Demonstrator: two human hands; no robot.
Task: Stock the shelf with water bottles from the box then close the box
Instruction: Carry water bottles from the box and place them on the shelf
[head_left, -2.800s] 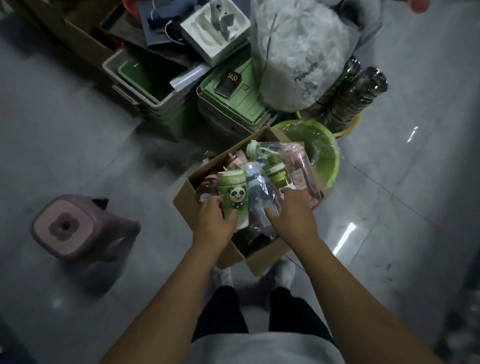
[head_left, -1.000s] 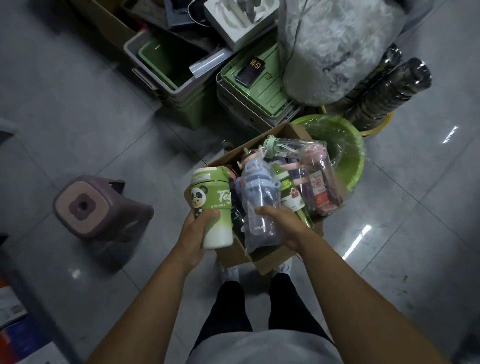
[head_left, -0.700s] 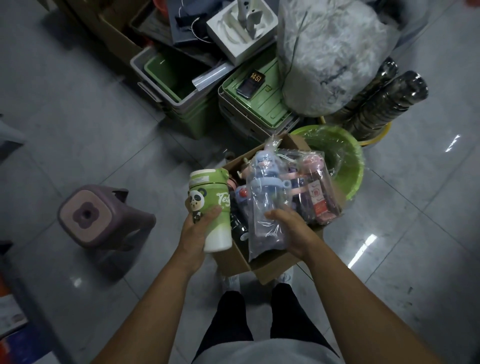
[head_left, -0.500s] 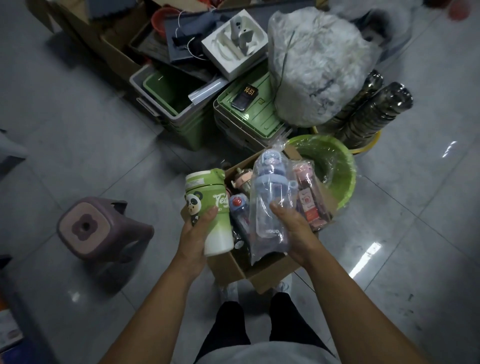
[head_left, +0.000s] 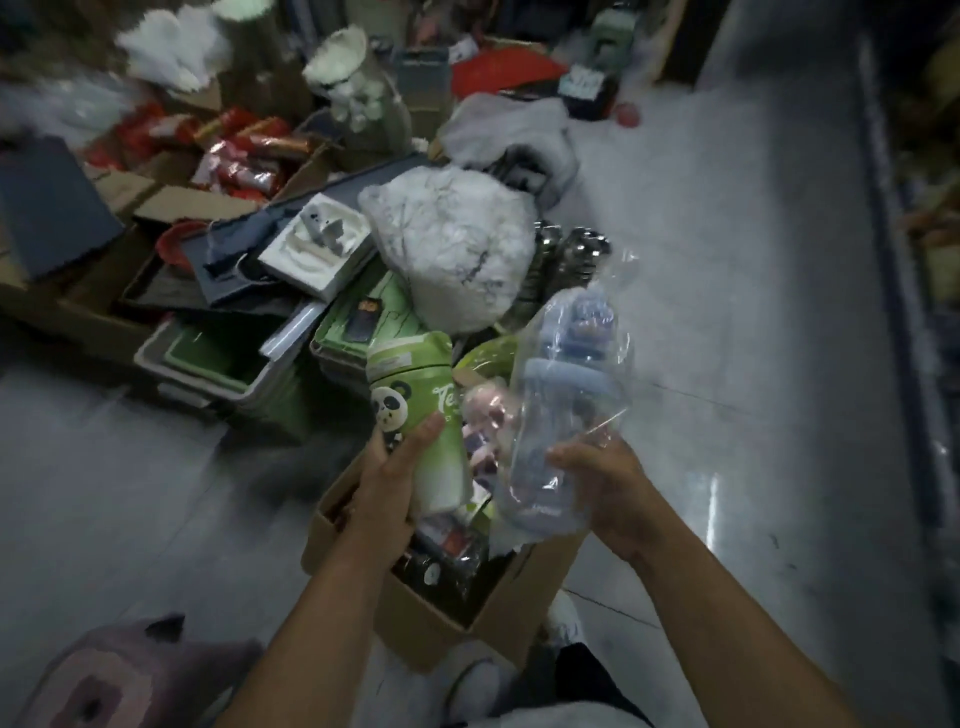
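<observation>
An open cardboard box (head_left: 441, 629) stands on the floor right in front of my feet, with several wrapped bottles (head_left: 480, 431) still inside it. My left hand (head_left: 387, 467) grips a green bottle with a panda print (head_left: 415, 410), held upright above the box's left side. My right hand (head_left: 605, 488) holds a blue bottle in a clear plastic bag (head_left: 563, 410) above the box's right side, tilted a little to the right. No shelf is in view.
Behind the box lies a heap: green lidded bins (head_left: 228, 358), a white stuffed plastic bag (head_left: 457, 249), stacked steel cups (head_left: 571, 254), a green basin (head_left: 488, 353), cardboard boxes with red packets (head_left: 244, 156). A mauve stool (head_left: 119, 680) stands at lower left. Grey tiled floor runs along the right.
Both hands have lifted their bottles higher above the box. My view has tipped up and forward, so more of the heap behind shows and the stool has dropped to the lower left corner.
</observation>
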